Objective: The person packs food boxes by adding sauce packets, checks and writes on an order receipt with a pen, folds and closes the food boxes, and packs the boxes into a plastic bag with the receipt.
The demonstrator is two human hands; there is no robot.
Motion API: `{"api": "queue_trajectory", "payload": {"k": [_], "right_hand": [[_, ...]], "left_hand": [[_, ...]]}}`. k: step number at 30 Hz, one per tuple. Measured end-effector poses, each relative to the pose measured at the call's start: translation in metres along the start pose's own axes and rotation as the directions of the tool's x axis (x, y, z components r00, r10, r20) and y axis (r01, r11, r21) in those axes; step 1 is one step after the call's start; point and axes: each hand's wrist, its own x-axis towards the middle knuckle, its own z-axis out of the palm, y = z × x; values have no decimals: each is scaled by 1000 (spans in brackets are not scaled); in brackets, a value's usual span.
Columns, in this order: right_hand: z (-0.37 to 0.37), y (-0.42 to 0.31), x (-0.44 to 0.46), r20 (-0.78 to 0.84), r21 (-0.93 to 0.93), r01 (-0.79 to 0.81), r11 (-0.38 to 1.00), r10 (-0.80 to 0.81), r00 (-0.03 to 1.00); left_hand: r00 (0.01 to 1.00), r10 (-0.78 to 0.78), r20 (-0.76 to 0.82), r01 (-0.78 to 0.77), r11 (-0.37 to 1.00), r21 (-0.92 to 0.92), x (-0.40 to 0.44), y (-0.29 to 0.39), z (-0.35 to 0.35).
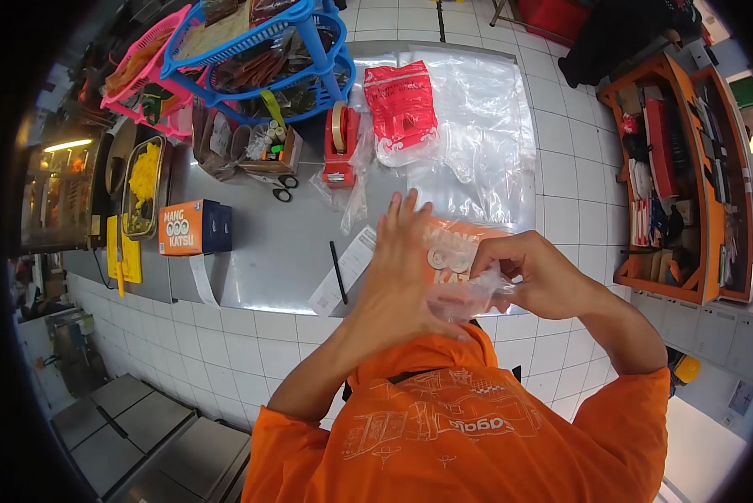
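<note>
An orange printed box [452,254] lies at the front edge of the metal table, partly wrapped in a clear plastic bag [468,298]. My left hand [399,264] rests against the box's left side, its fingers stretched out and its thumb toward me. On the right, my right hand [531,272] has its fingers curled and pinches the clear plastic over the box. Left of my left hand are a black pen [338,272] and a white paper slip [343,270]. Both hands cover parts of the box.
Beyond the hands are a red tape dispenser [340,151], a red packet [401,109] and clear plastic sheets [485,126]. Scissors [284,189], an orange and blue box [194,227] and blue baskets [284,71] are left. A person [628,38] stands at the upper right.
</note>
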Motion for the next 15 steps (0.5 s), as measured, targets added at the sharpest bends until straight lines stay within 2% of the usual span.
{"api": "queue_trajectory", "payload": {"k": [2,3,5,7,10,13,15], "right_hand": [[11,-14,3,-17,-158,-73,985,72,997],[22,-8,7,-32,-294,25,955,-36,999],[49,12,11,-32,-547,192,815,-250,968],[61,12,7,-71,-564,187,804,-273,959],[69,13,5,-107,-539,179,823,-278,955],[75,24,-8,-120,-558,231,797,-353,928],[83,32,-19,-132,-591,240,770,-386,913]], "left_hand": [[997,-31,73,8,957,291,2,-8,22],[996,-15,88,-22,915,403,10,-9,32],[993,19,116,-74,870,487,14,-12,43],[988,67,141,-123,887,445,16,-16,48],[981,20,191,-92,921,378,13,-28,49],[971,173,165,-231,855,464,16,-13,53],[988,85,128,-135,876,463,5,-3,58]]}}
